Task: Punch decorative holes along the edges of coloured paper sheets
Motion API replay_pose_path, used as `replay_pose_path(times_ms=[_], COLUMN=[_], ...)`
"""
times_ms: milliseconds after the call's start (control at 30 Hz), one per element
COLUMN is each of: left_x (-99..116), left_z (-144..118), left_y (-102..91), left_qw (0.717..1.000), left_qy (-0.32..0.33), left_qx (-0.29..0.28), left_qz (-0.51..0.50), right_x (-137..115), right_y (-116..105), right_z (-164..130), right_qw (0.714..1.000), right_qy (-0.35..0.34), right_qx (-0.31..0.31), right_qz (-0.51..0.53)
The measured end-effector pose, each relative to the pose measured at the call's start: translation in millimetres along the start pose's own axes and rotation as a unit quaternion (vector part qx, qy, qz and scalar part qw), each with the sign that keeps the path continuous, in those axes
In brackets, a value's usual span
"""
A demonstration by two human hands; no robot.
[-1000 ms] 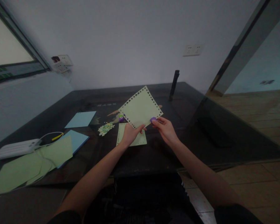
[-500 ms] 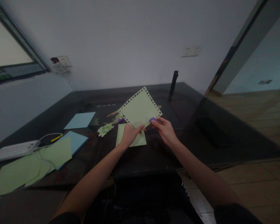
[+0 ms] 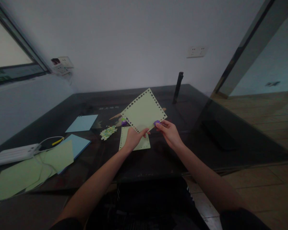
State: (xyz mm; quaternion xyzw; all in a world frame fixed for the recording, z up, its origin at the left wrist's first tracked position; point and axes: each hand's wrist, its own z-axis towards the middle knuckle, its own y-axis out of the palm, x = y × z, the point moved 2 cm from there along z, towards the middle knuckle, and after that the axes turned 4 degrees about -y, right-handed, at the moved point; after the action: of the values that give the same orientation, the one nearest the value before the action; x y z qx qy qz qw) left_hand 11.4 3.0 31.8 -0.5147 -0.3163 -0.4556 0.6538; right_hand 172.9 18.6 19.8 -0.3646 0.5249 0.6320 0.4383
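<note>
A pale green paper sheet [image 3: 145, 110] is held up at a tilt, with small shapes punched along three of its edges. My left hand [image 3: 133, 139] pinches its lower corner. At the lower right edge, a small purple craft punch [image 3: 156, 123] sits on the paper, and my right hand [image 3: 169, 131] is closed on it. Beneath my left hand lies another pale green punched sheet [image 3: 144, 145]. To its left is a heap of small paper cut-outs [image 3: 108, 132]. A second small punch, purple and green [image 3: 124, 122], stands behind the held sheet, partly hidden.
On the left of the dark table [image 3: 158, 163] lie a light blue sheet [image 3: 82, 123], stacked green sheets [image 3: 36, 164] and a white power strip [image 3: 15, 154] with a cable. A black upright object [image 3: 178, 88] stands at the back; a dark flat object [image 3: 219, 135] lies right.
Almost nothing has moved. Both hands keep their places on the sheet and the purple punch; the view has shifted very slightly.
</note>
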Motion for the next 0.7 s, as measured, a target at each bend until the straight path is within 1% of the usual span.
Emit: replay_pose_path(times_ms=[233,700], left_x=[-2.9,-3.5], left_z=[0.8,-1.2], left_y=[-0.5,2.5], left_qw=[1.000,1.000], left_qy=[0.006,-0.010], left_qx=[-0.002,0.002], left_qz=[0.005,-0.005], right_x=[0.2,-0.6], right_y=[-0.1,-0.3], right_z=[-0.2,0.0], right_qw=[1.000,1.000], right_qy=[-0.002,-0.012], right_qx=[-0.002,0.009], right_qz=[0.001,-0.014])
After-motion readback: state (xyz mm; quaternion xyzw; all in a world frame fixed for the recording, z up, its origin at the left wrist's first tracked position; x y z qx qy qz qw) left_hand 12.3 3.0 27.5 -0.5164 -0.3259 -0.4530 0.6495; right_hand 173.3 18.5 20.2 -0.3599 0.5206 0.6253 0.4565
